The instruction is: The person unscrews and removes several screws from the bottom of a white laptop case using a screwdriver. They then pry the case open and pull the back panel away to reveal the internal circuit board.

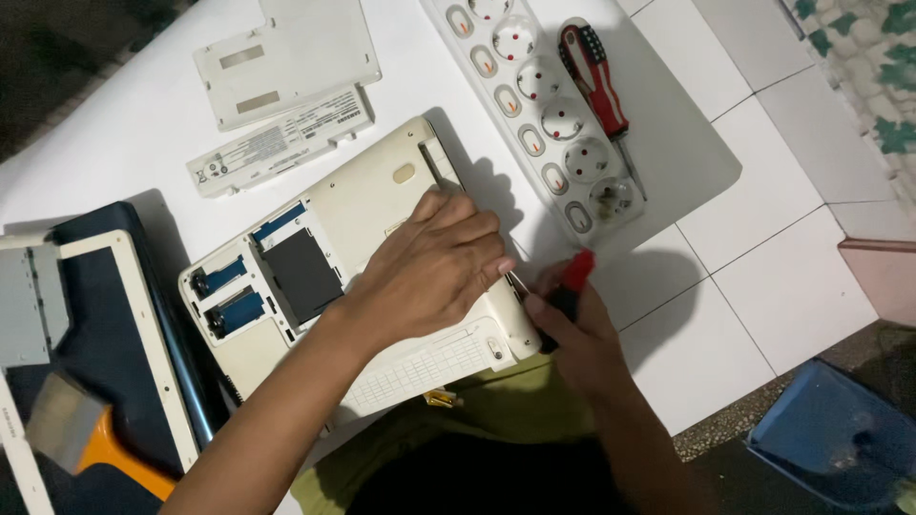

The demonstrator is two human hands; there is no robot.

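Laptop, white plastic, upside down [382, 277] on the white table [143, 124]: cover panel [286, 57] and battery [281, 143] already off. My left hand [429, 272] presses flat; my right hand [572, 334] grips a red-handled screwdriver [571, 286] at its edge, casing unopened.

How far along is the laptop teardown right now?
Done: the battery and a cover panel lie off on the table, and the laptop shows open bays. In hand: the left hand steadies the laptop while the right hand works a screwdriver at its edge. Left: the bottom shell is still on.
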